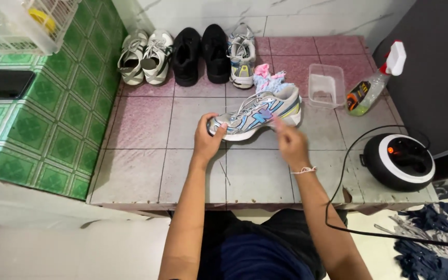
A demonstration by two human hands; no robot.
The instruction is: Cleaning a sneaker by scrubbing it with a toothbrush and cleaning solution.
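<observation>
left hand (207, 139) grasps a silver running shoe (257, 114) on the pink tiled counter (141, 129); right hand (290, 143) grip unclear

A silver-grey mesh running shoe (257, 115) with blue and lilac side panels, a yellow heel accent and a thick white sole lies on its side at the middle of the tiled surface. Its toe points left and its heel right and slightly farther off. Its white laces sit loose on top.
</observation>
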